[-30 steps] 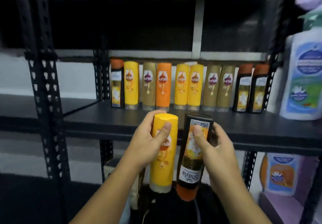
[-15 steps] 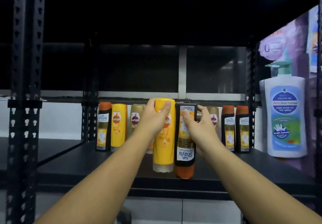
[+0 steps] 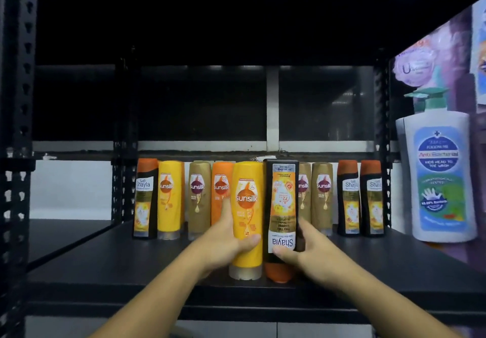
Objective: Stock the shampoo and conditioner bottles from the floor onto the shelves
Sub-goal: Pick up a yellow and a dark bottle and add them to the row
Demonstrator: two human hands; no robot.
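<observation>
Left hand (image 3: 223, 245) is wrapped around the lower half of a yellow Sunsilk bottle (image 3: 247, 206), thumb across the front and fingers round the back. The right hand (image 3: 307, 251) has the same kind of hold on a black Shayla bottle (image 3: 282, 201), thumb pressed on the white bit of the label. Both bottles stand upright, touching side by side, at the front of the dark shelf (image 3: 131, 264). Their caps are right down at the shelf surface, though it's hard to say if they're fully resting on it. The Shayla one is flipped: orange cap down, label reading upside down.

Behind them a row of bottles lines the back of the same shelf. From the left there's a black Shayla (image 3: 145, 198), a yellow Sunsilk (image 3: 169, 198), a gold Sunsilk (image 3: 200, 198), an orange Sunsilk (image 3: 221, 193), then two more gold ones (image 3: 323, 195), one half hidden, and two black Shaylas (image 3: 360, 195), those with caps up. Off to the right stands a big white pump bottle (image 3: 439, 179) with a blue and green label. A black perforated rack post (image 3: 18, 127) runs up the left side.
</observation>
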